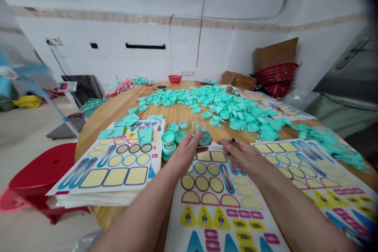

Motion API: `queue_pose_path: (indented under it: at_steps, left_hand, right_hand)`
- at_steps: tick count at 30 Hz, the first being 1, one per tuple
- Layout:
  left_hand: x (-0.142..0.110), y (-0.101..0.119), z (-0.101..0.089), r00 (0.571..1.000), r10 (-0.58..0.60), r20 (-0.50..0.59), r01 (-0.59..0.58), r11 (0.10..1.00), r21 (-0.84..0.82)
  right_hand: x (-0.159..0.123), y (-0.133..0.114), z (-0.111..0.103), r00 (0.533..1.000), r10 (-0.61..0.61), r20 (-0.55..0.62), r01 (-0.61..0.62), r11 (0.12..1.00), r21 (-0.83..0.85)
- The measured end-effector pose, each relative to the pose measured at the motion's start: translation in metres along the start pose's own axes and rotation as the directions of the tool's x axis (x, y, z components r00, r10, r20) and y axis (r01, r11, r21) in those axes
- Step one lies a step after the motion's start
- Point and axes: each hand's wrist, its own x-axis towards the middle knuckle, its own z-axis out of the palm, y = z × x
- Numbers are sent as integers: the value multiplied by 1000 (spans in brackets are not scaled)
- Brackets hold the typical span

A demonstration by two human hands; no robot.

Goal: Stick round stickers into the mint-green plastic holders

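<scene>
My left hand (183, 153) holds a round turquoise plastic case (204, 138) at its fingertips, just above the sticker sheets. My right hand (239, 154) lies flat and open beside it, its fingertips at the top edge of a sticker sheet (211, 197) printed with yellow, blue and pink shapes. Next to my left hand stand several turquoise round cases (168, 144). A large heap of similar turquoise pieces (218, 104) covers the round wooden table (177, 113) beyond my hands. A stack of sticker sheets (108, 169) lies to the left, and another sheet (307, 169) lies to the right.
A red stool (44, 177) stands at the table's left edge. Turquoise strings of parts (327, 145) hang over the right side. Red baskets (276, 75) and cardboard (276, 53) stand against the back wall. A blurred fan (23, 75) is at far left.
</scene>
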Motion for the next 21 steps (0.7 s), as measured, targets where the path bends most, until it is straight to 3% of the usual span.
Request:
queue_pose_path:
  at_steps: [3, 5, 6, 8, 11, 15, 21]
  left_hand:
    - [4, 2, -5, 994, -5, -106, 3, 1000, -18]
    - [7, 3, -7, 984, 2, -180, -9, 999, -38]
    - [7, 4, -8, 979, 10, -206, -18, 999, -41]
    - [8, 5, -9, 970, 29, -242, -35, 999, -21]
    - [7, 5, -8, 959, 38, -282, -27, 999, 44]
    - [5, 3, -6, 966, 25, -258, -7, 997, 71]
    - [5, 5, -7, 966, 39, -254, -20, 997, 75]
  right_hand:
    - [-19, 8, -14, 1000, -6, 14, 10, 971, -241]
    - [-40, 16, -22, 1000, -26, 10, 28, 882, -471]
    - [-51, 21, -25, 998, -36, -48, 4, 841, -540]
    - [-69, 31, -30, 989, -62, -133, -40, 761, -647]
    - [-79, 45, -33, 985, -38, -168, -101, 662, -742]
    - [-67, 57, -42, 985, 76, -153, -160, 731, -663]
    - [-53, 69, -51, 981, 55, -187, -148, 830, -538]
